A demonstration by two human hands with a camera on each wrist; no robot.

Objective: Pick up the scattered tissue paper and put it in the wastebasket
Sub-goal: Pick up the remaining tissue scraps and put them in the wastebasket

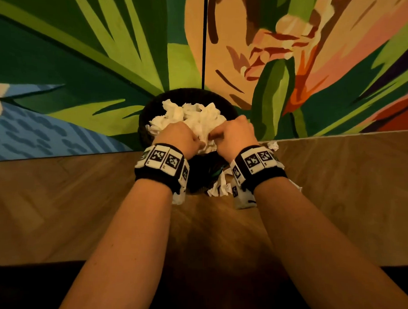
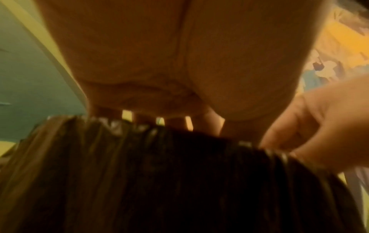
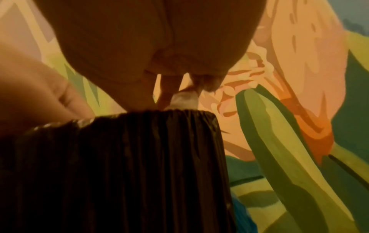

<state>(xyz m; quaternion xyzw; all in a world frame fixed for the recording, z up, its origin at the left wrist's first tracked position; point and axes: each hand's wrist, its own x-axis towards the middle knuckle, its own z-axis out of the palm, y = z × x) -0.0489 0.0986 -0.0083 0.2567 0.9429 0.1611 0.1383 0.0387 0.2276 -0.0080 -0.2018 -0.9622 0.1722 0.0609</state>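
A heap of crumpled white tissue paper [image 1: 192, 117] fills the top of the black wastebasket [image 1: 184, 92], which stands against the painted wall. Both hands reach over its near rim. My left hand [image 1: 179, 136] has its fingers curled down into the heap's near left side. Beside it, my right hand [image 1: 234, 132] grips the heap's near right side. In the right wrist view a white wad of tissue [image 3: 184, 100] sits between my right hand's fingers [image 3: 166, 94], just above the bin liner [image 3: 129, 165]. The left fingertips are hidden behind the liner's rim [image 2: 159, 181].
Loose tissue pieces lie on the wood floor [image 1: 61, 205] around the basket's foot: one under my right wrist [image 1: 219, 188], one by the wall [image 1: 273, 145], one under my left wrist [image 1: 178, 198]. A black cord [image 1: 204, 38] hangs down the mural wall behind.
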